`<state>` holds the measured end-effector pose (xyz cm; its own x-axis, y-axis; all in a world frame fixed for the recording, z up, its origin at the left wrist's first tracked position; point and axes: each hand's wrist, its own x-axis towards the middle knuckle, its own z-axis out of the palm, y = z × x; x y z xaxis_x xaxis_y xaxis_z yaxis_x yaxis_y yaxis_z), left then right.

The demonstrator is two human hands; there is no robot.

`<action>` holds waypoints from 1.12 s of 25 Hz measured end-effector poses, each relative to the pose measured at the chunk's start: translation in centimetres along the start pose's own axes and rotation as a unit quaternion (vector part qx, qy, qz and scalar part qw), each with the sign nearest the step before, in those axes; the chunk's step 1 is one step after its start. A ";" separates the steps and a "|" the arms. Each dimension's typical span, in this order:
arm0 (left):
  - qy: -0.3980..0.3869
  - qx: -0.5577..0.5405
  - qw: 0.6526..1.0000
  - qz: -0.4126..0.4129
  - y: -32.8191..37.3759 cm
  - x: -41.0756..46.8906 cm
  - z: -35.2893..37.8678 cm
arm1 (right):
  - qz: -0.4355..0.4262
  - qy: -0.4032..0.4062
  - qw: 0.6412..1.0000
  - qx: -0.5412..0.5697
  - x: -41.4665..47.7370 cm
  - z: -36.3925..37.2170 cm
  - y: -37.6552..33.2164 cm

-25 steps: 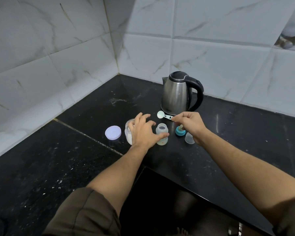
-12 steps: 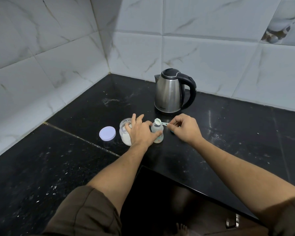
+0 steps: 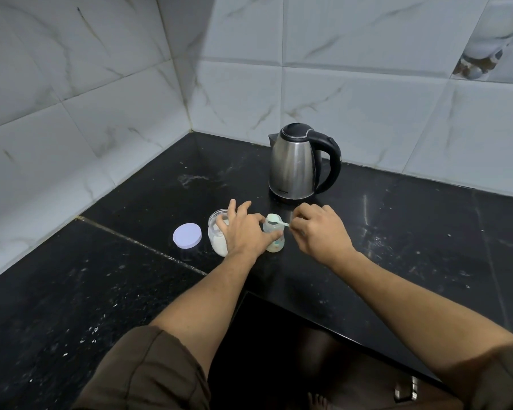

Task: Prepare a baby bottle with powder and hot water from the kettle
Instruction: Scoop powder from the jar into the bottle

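Observation:
A small clear baby bottle [image 3: 274, 236] stands open on the black counter. My left hand [image 3: 245, 230] wraps its left side. My right hand [image 3: 319, 230] pinches the handle of a white scoop [image 3: 274, 220], whose bowl sits tilted over the bottle's mouth. An open jar of white powder [image 3: 216, 236] stands just left of the bottle, partly behind my left hand. A steel kettle [image 3: 296, 165] with a black handle stands behind them, lid down.
The jar's pale purple lid [image 3: 187, 235] lies flat to the left of the jar. Tiled walls meet in a corner behind the counter [image 3: 412, 232]. The counter's front edge runs diagonally under my forearms. The bottle's teat and cap are hidden behind my right hand.
My right hand has carried the scoop from in front of the kettle down to the bottle's mouth. My left hand has closed around the bottle. The camera has shifted slightly.

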<state>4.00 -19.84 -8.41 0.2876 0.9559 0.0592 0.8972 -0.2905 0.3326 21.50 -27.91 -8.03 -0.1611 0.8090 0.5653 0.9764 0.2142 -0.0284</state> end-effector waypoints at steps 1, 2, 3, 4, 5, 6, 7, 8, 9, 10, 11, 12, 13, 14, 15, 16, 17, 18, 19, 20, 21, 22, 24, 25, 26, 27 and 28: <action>-0.001 0.000 1.000 0.000 0.0 0.0 -0.1 | -0.001 0.001 1.000 0.000 -0.1 0.0 0.0; -0.003 0.002 1.000 -0.001 0.1 0.0 -0.1 | 0.001 0.001 1.000 0.000 -0.2 0.0 0.0; -0.004 0.003 1.000 -0.001 0.1 0.0 -0.1 | 0.007 0.001 1.000 0.003 -0.3 -0.1 0.0; -0.005 0.003 1.000 -0.001 0.1 0.1 0.0 | 0.015 0.003 1.000 0.007 -0.3 0.0 0.0; -0.006 0.003 1.000 -0.002 0.1 0.1 0.0 | 0.023 0.004 1.000 0.012 -0.2 0.0 0.2; -0.006 0.004 1.000 -0.002 0.0 0.2 0.1 | 0.032 0.005 0.999 0.017 -0.2 0.0 0.3; -0.006 0.006 1.000 -0.002 0.0 0.2 0.1 | 0.039 0.004 0.999 0.022 -0.2 0.1 0.3; -0.007 0.007 1.000 -0.002 0.0 0.2 0.1 | 0.044 0.004 0.999 0.030 -0.1 0.1 0.4; -0.009 0.007 1.000 -0.002 0.0 0.1 0.1 | 0.049 0.004 0.998 0.043 -0.1 0.0 0.3; -0.008 0.006 1.000 0.001 0.0 0.1 0.1 | 0.058 0.003 0.996 0.062 0.0 -0.1 0.3; -0.006 0.006 1.000 0.007 -0.1 0.1 -0.1 | 0.074 0.005 0.993 0.087 0.1 -0.3 0.4; -0.003 0.008 1.000 0.015 -0.2 0.0 -0.3 | 0.100 0.009 0.988 0.120 0.3 -0.6 0.4; 0.000 0.012 1.000 0.025 -0.3 0.1 -0.7 | 0.130 0.015 0.978 0.160 0.6 -0.8 0.6; 0.002 0.016 0.999 0.033 -0.4 0.2 -1.0 | 0.159 0.025 0.967 0.200 1.0 -1.1 0.8; 0.005 0.019 0.999 0.039 -0.7 0.1 -1.4 | 0.184 0.037 0.954 0.234 1.4 -1.3 0.9; 0.013 0.023 0.999 0.043 -1.2 0.1 -1.8 | 0.209 0.047 0.940 0.266 2.1 -1.6 0.9; 0.026 0.024 0.998 0.047 -1.7 0.1 -2.1 | 0.235 0.054 0.924 0.298 2.9 -1.8 0.8; 0.044 0.019 0.998 0.049 -2.4 0.0 -2.4 | 0.260 0.059 0.907 0.328 3.7 -2.1 0.6; 0.064 0.006 0.997 0.045 -3.3 -0.1 -2.7 | 0.274 0.059 0.893 0.352 4.6 -2.2 0.2; 0.078 -0.015 0.996 0.033 -4.3 -0.2 -3.1 | 0.278 0.052 0.886 0.367 5.6 -2.1 -0.3; 0.084 -0.042 0.996 0.015 -5.4 -0.4 -3.5 | 0.274 0.038 0.886 0.372 6.4 -2.0 -0.9; 0.082 -0.069 0.994 -0.007 -6.3 -0.6 -3.9 | 0.259 0.019 0.893 0.367 7.2 -1.8 -1.5; 0.060 -0.122 0.990 -0.046 -8.2 -1.2 -4.8 | 0.202 -0.027 0.918 0.339 8.6 -1.2 -3.1; 0.043 -0.141 0.987 -0.058 -9.0 -1.5 -5.2 | 0.171 -0.053 0.931 0.318 9.2 -0.8 -3.8; 0.027 -0.150 0.986 -0.066 -9.6 -1.8 -5.4 | 0.148 -0.083 0.940 0.295 9.8 -0.4 -4.5; 0.013 -0.151 0.986 -0.070 -10.0 -2.0 -5.5 | 0.131 -0.116 0.947 0.270 10.3 0.1 -5.0; 0.003 -0.152 0.986 -0.074 -10.3 -2.1 -5.4 | 0.119 -0.150 0.951 0.243 10.7 0.6 -5.4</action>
<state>-7.64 -18.63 -6.88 0.1593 0.9872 -0.0062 0.7875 -0.1233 0.6038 14.45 -20.08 -2.32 -0.0488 0.9703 0.2369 0.8201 0.1744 -0.5451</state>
